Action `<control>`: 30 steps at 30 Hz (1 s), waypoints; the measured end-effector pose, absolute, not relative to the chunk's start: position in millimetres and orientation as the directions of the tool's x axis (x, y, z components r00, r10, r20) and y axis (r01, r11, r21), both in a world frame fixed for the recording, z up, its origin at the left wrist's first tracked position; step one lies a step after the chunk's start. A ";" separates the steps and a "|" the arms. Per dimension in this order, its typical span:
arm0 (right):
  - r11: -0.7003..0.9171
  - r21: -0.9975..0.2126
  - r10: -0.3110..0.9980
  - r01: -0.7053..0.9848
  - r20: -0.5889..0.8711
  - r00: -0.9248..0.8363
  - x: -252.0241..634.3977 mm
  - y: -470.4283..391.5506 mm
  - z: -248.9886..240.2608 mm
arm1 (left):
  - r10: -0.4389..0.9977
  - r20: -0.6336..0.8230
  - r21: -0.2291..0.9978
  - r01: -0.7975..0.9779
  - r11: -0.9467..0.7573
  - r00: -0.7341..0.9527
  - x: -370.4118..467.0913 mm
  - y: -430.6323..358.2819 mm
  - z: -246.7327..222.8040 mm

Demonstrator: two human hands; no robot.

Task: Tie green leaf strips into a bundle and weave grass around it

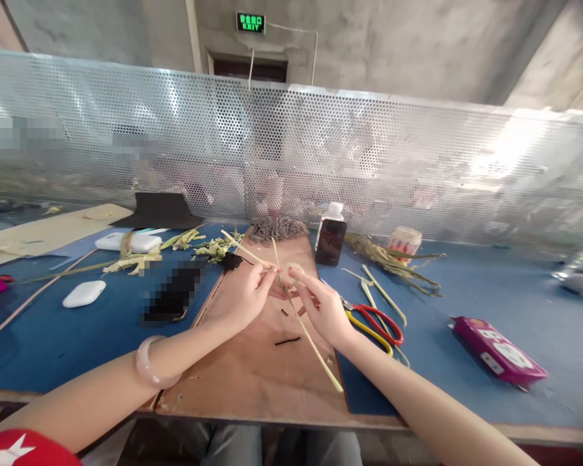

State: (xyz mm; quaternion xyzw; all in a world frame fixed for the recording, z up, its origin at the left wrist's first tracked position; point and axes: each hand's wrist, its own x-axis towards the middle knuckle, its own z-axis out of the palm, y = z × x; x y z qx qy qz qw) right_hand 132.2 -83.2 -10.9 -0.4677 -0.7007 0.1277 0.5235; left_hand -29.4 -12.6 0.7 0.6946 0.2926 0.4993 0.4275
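Observation:
My left hand (250,291) pinches pale straw-like strips (247,247) between thumb and fingertips, above a wooden board. The strips cross at the fingertips. One end points up and left, a short end stands upright, and a longer strip (320,359) slants down to the right. Close beside the crossing, my right hand (323,307) has its fingers reaching left, slightly bent and apart. Whether its fingertips touch the strips is hard to see. A small pale piece (296,268) shows near its index fingertip. A bracelet circles my left forearm.
Red-and-yellow-handled pliers (376,323) lie right of the board (252,375). A dark-labelled bottle (331,233), grey cord (278,230) and dried leaves (393,259) stand or lie farther back. A phone (172,294), white case (84,294) and purple packet (498,349) rest on the blue mat.

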 end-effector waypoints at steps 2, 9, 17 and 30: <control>0.543 -0.716 0.817 0.438 0.572 -0.077 131.3 -81.7 -11.7 | 0.822 0.395 0.909 -0.046 -0.414 0.411 -28.7 -12.5 2.4; 0.583 -0.649 0.789 0.490 0.597 -0.148 133.9 -75.7 -20.7 | 0.822 0.315 0.945 -0.077 -0.318 0.475 -26.7 -14.5 6.3; 0.518 -0.611 0.680 0.599 0.719 0.145 128.2 -79.9 -17.6 | 0.828 0.261 0.958 -0.029 -0.285 0.496 -26.2 -40.3 35.3; 0.574 -0.601 0.718 0.557 0.696 0.011 113.8 -71.8 -22.3 | 0.798 0.391 0.781 0.293 -0.551 0.459 -34.8 -52.0 45.7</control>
